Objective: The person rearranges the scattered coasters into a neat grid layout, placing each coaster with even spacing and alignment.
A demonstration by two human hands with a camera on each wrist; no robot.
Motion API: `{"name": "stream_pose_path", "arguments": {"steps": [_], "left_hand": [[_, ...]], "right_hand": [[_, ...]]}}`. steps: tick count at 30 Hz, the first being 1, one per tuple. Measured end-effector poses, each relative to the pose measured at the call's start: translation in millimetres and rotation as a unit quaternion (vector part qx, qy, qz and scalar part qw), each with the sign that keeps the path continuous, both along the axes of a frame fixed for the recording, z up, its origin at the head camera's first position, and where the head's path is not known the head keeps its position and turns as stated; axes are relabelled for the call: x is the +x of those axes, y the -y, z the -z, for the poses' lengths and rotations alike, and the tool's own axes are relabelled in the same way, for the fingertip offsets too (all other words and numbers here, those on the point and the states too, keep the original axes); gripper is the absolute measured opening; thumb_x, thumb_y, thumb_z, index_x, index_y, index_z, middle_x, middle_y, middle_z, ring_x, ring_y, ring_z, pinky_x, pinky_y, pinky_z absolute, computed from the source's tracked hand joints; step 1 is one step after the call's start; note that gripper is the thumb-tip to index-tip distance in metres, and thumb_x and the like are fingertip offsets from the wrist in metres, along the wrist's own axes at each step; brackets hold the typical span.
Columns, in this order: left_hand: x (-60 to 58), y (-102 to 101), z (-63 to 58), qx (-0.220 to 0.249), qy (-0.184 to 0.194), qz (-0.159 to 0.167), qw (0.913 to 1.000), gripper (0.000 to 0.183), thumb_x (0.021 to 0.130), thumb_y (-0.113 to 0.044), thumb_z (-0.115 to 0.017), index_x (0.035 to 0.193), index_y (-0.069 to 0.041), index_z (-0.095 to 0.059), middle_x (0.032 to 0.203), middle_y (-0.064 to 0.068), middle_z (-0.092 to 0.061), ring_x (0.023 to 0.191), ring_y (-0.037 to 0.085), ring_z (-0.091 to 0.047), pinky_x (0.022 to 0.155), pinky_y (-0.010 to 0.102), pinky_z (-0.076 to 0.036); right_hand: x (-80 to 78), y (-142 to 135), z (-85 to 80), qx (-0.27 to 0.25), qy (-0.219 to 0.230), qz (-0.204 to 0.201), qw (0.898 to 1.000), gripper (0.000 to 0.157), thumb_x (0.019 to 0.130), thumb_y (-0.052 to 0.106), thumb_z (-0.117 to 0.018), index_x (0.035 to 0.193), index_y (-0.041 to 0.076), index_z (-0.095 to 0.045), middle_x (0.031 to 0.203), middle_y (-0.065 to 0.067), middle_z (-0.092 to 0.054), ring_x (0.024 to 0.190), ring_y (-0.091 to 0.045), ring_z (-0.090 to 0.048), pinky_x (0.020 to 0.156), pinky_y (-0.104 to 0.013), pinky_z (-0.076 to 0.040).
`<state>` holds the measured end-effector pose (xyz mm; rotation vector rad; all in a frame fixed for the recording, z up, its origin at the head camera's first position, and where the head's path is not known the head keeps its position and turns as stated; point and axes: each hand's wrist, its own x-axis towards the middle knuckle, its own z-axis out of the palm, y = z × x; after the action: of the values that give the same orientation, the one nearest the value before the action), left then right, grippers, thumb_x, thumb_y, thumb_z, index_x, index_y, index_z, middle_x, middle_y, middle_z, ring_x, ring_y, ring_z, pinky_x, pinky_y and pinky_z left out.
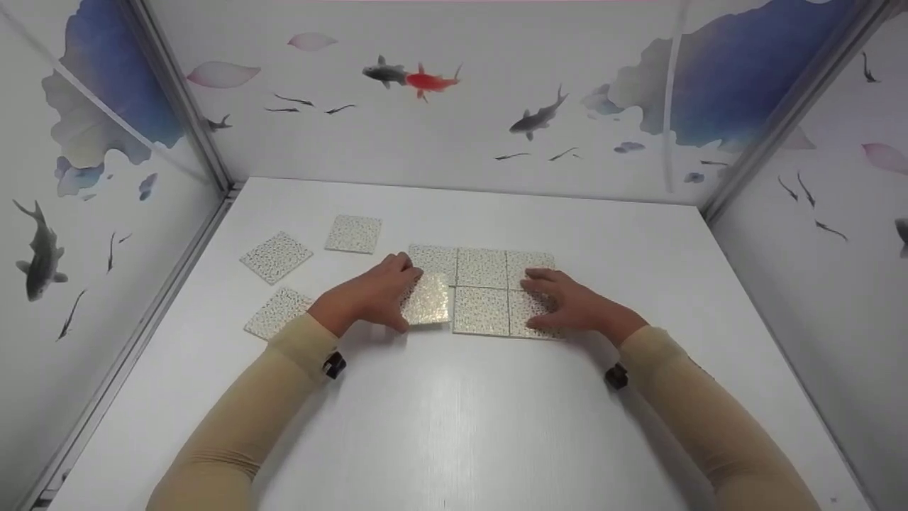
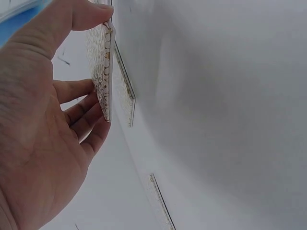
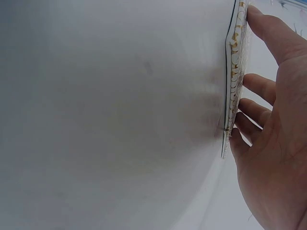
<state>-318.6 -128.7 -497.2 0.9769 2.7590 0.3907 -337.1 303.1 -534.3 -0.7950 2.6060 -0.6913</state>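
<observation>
My left hand point(image 1: 370, 294) grips a square speckled tile point(image 1: 428, 301) by its edges, thumb on the near side and fingers on the far side. In the left wrist view this tile point(image 2: 102, 72) is raised off the table, with another tile point(image 2: 125, 91) behind it. To its right, several matching tiles point(image 1: 481, 309) lie edge to edge in two rows, thin seams between them. My right hand point(image 1: 578, 304) rests over the right end of this block. The right wrist view has its thumb and fingertips on the end tiles point(image 3: 237, 67), fingers loosely spread.
On the left of the white table point(image 1: 440, 411) lie three loose tiles: one at the back point(image 1: 353, 234), one turned cornerwise point(image 1: 276, 257), and one partly behind my left forearm point(image 1: 275, 312). White panels point(image 1: 454, 142) painted with fish enclose the table at the back and sides.
</observation>
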Motion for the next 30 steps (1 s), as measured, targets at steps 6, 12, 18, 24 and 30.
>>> {"name": "stream_pose_path", "arguments": {"steps": [6, 12, 18, 24, 30], "left_hand": [[-2.4, -5.8, -2.2, -0.016, 0.009, 0.009, 0.9998, 0.105, 0.078, -0.03, -0.097, 0.164, 0.0, -0.045, 0.151, 0.017, -0.045, 0.136, 0.03, -0.045, 0.116, 0.045, -0.049], [-6.4, -8.3, 1.3, -0.029, 0.01, 0.014, 0.9994, 0.106, 0.078, -0.029, -0.097, 0.165, -0.002, -0.043, 0.153, 0.016, -0.043, 0.139, 0.028, -0.043, 0.118, 0.044, -0.048], [-5.3, -9.1, 0.4, -0.029, 0.012, 0.013, 0.9994, 0.107, 0.078, -0.028, -0.098, 0.166, -0.003, -0.043, 0.154, 0.015, -0.043, 0.14, 0.028, -0.043, 0.119, 0.042, -0.048], [-3.1, -11.8, -1.7, -0.023, 0.028, 0.006, 0.9993, 0.106, 0.076, -0.023, -0.099, 0.166, -0.004, -0.044, 0.154, 0.014, -0.042, 0.139, 0.028, -0.043, 0.118, 0.044, -0.049], [-3.6, -13.7, 3.0, -0.042, 0.038, 0.004, 0.9984, 0.103, 0.079, -0.025, -0.097, 0.165, -0.005, -0.045, 0.151, 0.013, -0.043, 0.136, 0.026, -0.043, 0.115, 0.044, -0.05]], "right_hand": [[2.7, 0.9, -4.4, -0.012, 0.011, -0.002, 1.0, 0.09, 0.098, 0.051, -0.085, 0.171, 0.017, -0.044, 0.182, -0.007, -0.022, 0.168, -0.039, -0.015, 0.131, -0.066, -0.025], [2.1, 0.7, -3.6, -0.008, 0.011, 0.001, 1.0, 0.09, 0.098, 0.052, -0.084, 0.171, 0.019, -0.044, 0.182, -0.006, -0.022, 0.169, -0.038, -0.014, 0.131, -0.067, -0.024], [1.2, 0.4, -1.4, -0.004, 0.002, -0.005, 1.0, 0.091, 0.098, 0.054, -0.083, 0.171, 0.018, -0.044, 0.182, -0.009, -0.023, 0.168, -0.04, -0.016, 0.13, -0.068, -0.025], [0.6, -0.1, -0.5, 0.001, -0.004, -0.006, 1.0, 0.091, 0.098, 0.054, -0.083, 0.171, 0.018, -0.044, 0.182, -0.009, -0.024, 0.168, -0.039, -0.017, 0.131, -0.066, -0.025], [0.8, 0.6, -2.7, -0.003, 0.003, 0.001, 1.0, 0.091, 0.097, 0.053, -0.084, 0.171, 0.018, -0.044, 0.182, -0.007, -0.023, 0.168, -0.038, -0.016, 0.132, -0.065, -0.024]]}}
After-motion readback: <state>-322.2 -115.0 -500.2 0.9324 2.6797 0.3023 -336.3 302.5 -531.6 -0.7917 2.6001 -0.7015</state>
